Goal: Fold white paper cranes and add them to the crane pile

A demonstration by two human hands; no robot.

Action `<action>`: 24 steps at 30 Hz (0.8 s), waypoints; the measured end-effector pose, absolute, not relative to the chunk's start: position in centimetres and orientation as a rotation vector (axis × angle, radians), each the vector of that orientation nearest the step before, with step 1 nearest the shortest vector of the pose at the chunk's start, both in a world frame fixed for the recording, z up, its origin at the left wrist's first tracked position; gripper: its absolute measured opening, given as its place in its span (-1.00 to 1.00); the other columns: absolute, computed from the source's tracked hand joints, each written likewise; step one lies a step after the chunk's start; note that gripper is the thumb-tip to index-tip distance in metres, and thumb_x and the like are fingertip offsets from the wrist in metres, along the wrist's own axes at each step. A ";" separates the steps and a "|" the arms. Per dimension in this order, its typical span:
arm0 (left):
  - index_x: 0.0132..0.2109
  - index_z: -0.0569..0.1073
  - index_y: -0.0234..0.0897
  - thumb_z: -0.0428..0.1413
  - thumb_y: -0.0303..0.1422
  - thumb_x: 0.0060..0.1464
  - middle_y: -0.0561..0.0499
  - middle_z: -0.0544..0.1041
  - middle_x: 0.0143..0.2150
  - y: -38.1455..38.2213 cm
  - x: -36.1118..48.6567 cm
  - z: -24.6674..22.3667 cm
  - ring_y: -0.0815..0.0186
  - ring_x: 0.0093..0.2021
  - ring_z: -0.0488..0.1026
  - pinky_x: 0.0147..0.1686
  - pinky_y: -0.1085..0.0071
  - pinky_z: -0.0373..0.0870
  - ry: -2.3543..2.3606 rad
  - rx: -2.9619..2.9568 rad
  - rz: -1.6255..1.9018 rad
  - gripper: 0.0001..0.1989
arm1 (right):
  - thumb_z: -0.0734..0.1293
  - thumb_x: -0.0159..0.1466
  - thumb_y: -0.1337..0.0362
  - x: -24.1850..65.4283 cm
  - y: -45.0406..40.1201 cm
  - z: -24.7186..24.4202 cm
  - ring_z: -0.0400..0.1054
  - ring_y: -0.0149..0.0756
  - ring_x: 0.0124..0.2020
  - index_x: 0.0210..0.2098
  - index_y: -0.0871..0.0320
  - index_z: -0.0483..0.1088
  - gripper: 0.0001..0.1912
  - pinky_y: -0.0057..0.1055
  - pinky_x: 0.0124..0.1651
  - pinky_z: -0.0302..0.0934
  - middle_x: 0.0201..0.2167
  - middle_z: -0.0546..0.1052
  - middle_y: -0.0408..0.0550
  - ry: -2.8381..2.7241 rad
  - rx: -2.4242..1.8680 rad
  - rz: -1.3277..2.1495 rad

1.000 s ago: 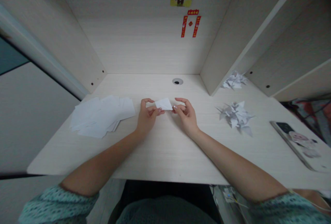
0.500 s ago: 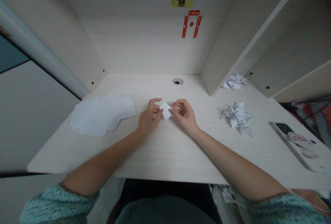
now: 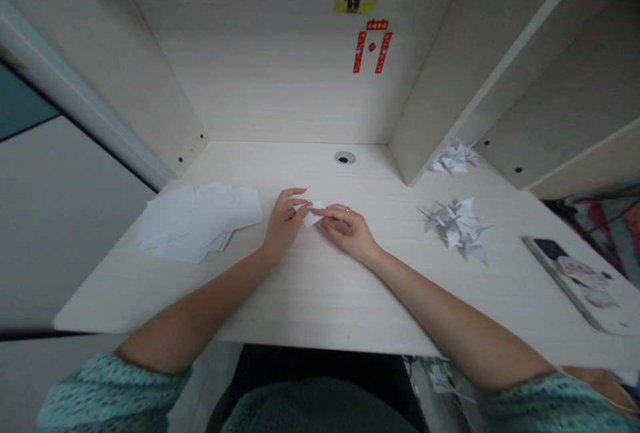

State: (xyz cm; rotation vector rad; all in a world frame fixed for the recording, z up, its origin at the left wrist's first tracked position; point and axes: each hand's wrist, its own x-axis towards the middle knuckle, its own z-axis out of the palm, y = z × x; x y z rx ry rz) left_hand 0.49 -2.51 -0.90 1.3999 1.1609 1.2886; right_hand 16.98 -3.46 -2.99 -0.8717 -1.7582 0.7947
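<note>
A small folded piece of white paper (image 3: 313, 217) lies between my two hands at the middle of the desk. My left hand (image 3: 286, 220) pinches it from the left, thumb on top. With the index finger stretched across the paper, my right hand (image 3: 349, 230) touches it from the right, its other fingers curled. The fingertips meet over the paper and cover part of it. Left of my left hand is a spread stack of white paper sheets (image 3: 195, 220). To the right lies a pile of folded white paper pieces (image 3: 457, 223) with pointed ends.
A second pile of folded paper (image 3: 455, 156) sits farther back beside the upright partition (image 3: 425, 133). At the right of the desk lies a phone (image 3: 580, 283). A round cable hole (image 3: 345, 158) is near the back panel, which bears red stickers (image 3: 372, 46).
My right hand's index finger has moved left over the paper. The paper has turned and shifted slightly left, and less of it shows. My left hand has shifted slightly left.
</note>
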 end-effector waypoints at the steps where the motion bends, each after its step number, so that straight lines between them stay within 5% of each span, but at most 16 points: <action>1: -0.05 0.35 -0.24 0.16 -0.27 -0.01 0.06 0.52 -0.36 -2.5 0.5 -0.9 0.44 -0.49 0.37 -0.50 0.54 0.26 1.127 1.359 1.281 -0.64 | 0.30 0.20 0.29 17.0 -3.4 -3.0 0.35 -0.32 -0.32 -0.09 -0.01 0.48 -0.71 -0.32 -0.16 0.23 -0.36 0.47 -0.09 -1.735 -0.889 0.763; 8: -0.11 0.48 -0.27 0.14 -0.22 0.01 -0.02 0.56 -0.18 -2.7 0.7 -0.8 0.30 -0.16 0.48 -0.13 0.37 0.44 1.021 1.261 1.205 -0.68 | 0.46 0.05 0.21 17.3 -3.1 -3.0 0.33 -0.32 -0.34 -0.15 0.01 0.51 -0.66 -0.33 -0.20 0.23 -0.36 0.47 -0.11 -1.561 -0.939 0.730; 18: 0.13 0.39 -0.21 0.11 -0.20 0.06 -0.02 0.59 -0.16 -2.7 0.5 -1.1 0.29 -0.18 0.52 -0.17 0.38 0.47 1.048 1.343 1.172 -0.52 | 0.47 0.01 0.17 17.3 -2.6 -3.2 0.34 -0.34 -0.39 -0.20 0.07 0.51 -0.66 -0.32 -0.20 0.25 -0.40 0.50 -0.11 -1.394 -0.959 0.936; 24: 0.02 0.48 -0.19 0.15 -0.21 0.01 0.00 0.60 -0.16 -2.7 0.5 -1.2 0.28 -0.19 0.53 -0.18 0.37 0.46 1.065 1.380 1.189 -0.60 | 0.47 0.03 0.18 17.2 -2.8 -3.0 0.34 -0.36 -0.43 -0.23 0.07 0.52 -0.70 -0.34 -0.23 0.27 -0.47 0.50 -0.14 -1.332 -0.967 0.995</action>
